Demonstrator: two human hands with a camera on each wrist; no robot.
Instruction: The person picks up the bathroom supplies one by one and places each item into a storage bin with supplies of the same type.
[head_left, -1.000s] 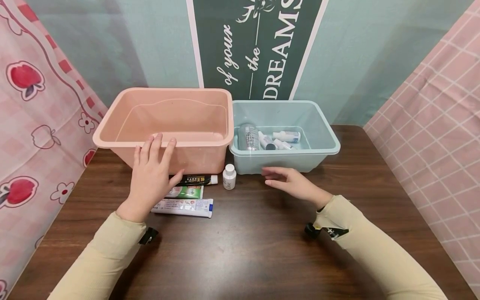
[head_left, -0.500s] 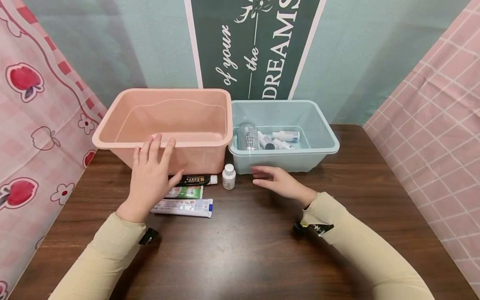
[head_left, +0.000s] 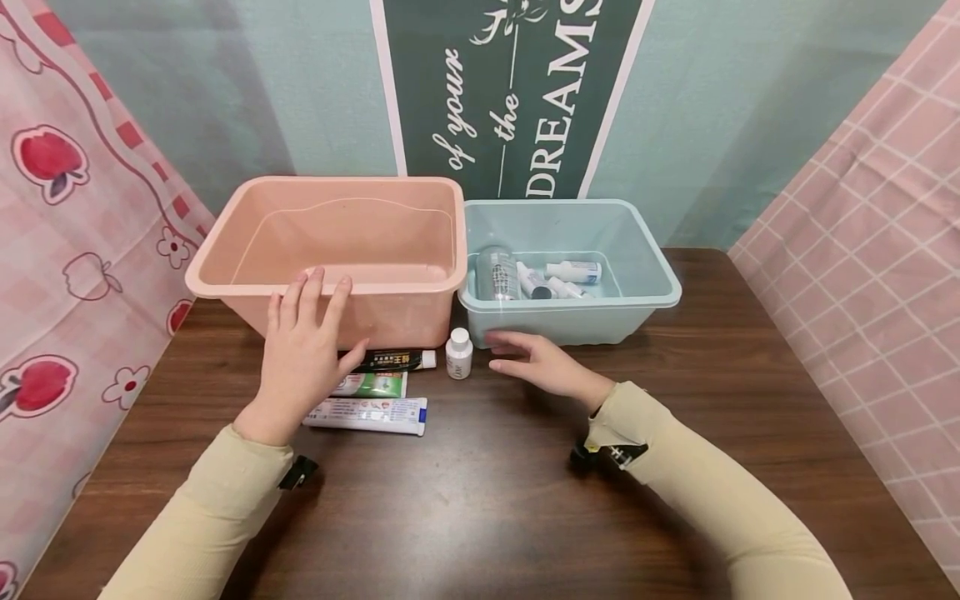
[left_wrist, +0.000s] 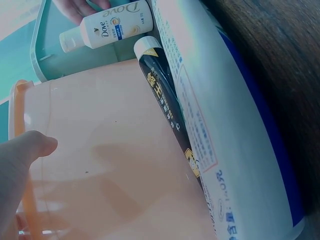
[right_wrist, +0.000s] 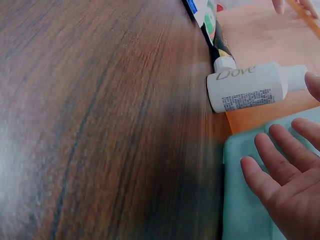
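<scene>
Right hand (head_left: 543, 365) has moved nearer the white bottle (head_left: 459, 357)
Its fingers extend loosely, bottle upright at nine o'clock; left hand (head_left: 303, 358), fingers straight, lies over the peach tub (head_left: 401, 318) at twelve

White Dove bottle (head_left: 459, 357) upright, near pink bin (head_left: 405, 317)

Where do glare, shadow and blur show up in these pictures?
Head view: pale glare on the dark table; left wrist view: bluish tint, shadow across the peach bin, small print soft on the looming white tube; right wrist view: dark shadow beside the blue bin, though "Dove" on the white bottle reads clearly.
</scene>
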